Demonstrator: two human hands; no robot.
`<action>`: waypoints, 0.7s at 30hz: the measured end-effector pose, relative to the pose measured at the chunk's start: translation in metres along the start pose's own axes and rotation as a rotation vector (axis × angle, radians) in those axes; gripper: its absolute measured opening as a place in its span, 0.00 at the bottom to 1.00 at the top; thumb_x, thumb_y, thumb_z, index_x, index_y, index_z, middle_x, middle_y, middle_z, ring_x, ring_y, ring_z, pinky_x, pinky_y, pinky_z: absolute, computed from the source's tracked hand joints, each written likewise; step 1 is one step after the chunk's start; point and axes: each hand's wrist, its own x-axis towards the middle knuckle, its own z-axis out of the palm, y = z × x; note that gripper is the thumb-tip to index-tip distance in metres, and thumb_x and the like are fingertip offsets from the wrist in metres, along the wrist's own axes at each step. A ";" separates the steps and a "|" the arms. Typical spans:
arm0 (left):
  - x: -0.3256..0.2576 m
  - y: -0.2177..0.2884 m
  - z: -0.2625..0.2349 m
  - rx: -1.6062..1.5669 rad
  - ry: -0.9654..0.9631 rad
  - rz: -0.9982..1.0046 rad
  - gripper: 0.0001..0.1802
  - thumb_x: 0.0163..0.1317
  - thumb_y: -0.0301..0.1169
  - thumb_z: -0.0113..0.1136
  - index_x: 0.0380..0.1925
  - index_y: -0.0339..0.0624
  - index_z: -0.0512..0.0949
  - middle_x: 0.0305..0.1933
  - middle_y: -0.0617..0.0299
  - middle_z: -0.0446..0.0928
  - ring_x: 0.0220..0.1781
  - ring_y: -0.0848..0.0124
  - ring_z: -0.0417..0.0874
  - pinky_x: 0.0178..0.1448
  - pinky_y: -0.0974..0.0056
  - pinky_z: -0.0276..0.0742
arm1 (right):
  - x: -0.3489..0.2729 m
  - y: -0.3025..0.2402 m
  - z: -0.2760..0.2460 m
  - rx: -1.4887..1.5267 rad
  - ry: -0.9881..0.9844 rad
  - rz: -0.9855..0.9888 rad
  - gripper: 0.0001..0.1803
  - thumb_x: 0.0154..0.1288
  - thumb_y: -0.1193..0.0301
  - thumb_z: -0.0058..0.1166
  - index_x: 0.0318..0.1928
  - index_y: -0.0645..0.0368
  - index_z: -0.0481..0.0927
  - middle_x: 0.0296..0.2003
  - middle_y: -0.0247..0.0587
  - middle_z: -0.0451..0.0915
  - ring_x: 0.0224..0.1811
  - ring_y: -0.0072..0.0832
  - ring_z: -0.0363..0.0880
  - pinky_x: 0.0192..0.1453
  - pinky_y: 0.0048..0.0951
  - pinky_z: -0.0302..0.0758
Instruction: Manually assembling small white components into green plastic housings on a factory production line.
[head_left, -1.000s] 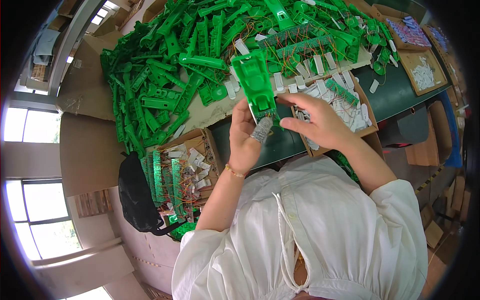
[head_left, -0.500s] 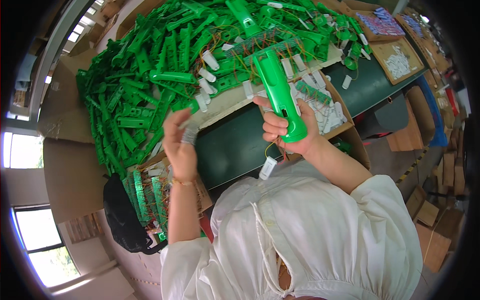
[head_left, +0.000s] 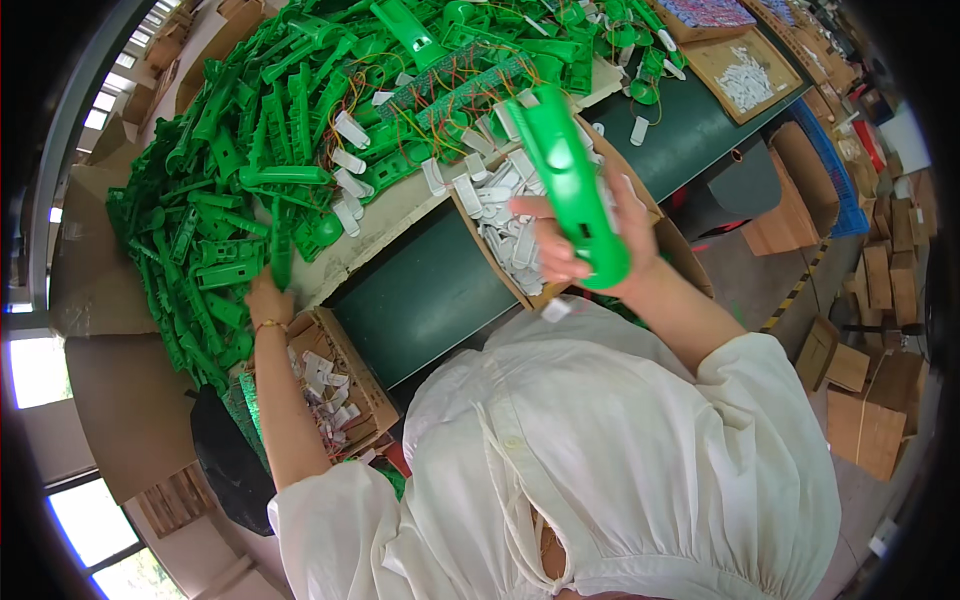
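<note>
My right hand point(head_left: 632, 232) is closed round a green plastic flashlight casing point(head_left: 572, 185), tilted with its top pointing up and left. Motion smears it a little. A small white part point(head_left: 556, 310) hangs below that hand. At the near edge of the large heap of green casing parts point(head_left: 215, 225), my left hand point(head_left: 268, 298) has closed on the lower end of a green casing half point(head_left: 281, 245). Its fingertips are partly hidden. Beneath the right hand stands a carton of white plastic parts point(head_left: 507, 205).
Another carton point(head_left: 372, 390) with white parts and wires sits beside my left forearm. Strips of green circuit boards point(head_left: 455, 85) with red and yellow wires lie on the heap. A tray of small white pieces point(head_left: 745, 80) is at the far right of the dark green table point(head_left: 430, 290).
My left hand has moved left to the heap and taken hold of a green casing half. My right hand still holds the flashlight casing, shifted slightly right. The view has shifted.
</note>
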 end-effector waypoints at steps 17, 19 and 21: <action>-0.056 0.090 -0.038 -0.719 0.137 0.127 0.15 0.44 0.21 0.57 0.36 0.40 0.78 0.30 0.57 0.78 0.31 0.67 0.79 0.38 0.66 0.74 | -0.055 -0.064 -0.010 -1.515 0.570 0.116 0.12 0.57 0.75 0.54 0.43 0.64 0.78 0.28 0.34 0.79 0.31 0.15 0.73 0.35 0.19 0.70; -0.049 0.075 -0.035 -0.571 0.233 0.117 0.20 0.41 0.19 0.55 0.40 0.42 0.77 0.30 0.56 0.76 0.34 0.64 0.79 0.39 0.64 0.75 | -0.012 -0.041 0.005 -1.766 0.382 0.116 0.10 0.57 0.77 0.53 0.41 0.60 0.79 0.29 0.34 0.76 0.30 0.21 0.73 0.35 0.21 0.69; -0.044 0.070 -0.045 -0.480 0.258 0.126 0.29 0.40 0.17 0.54 0.47 0.49 0.73 0.39 0.56 0.74 0.38 0.62 0.78 0.39 0.62 0.75 | 0.019 -0.025 -0.009 -2.115 0.103 -0.082 0.10 0.55 0.78 0.53 0.40 0.59 0.80 0.30 0.39 0.75 0.32 0.30 0.74 0.36 0.28 0.70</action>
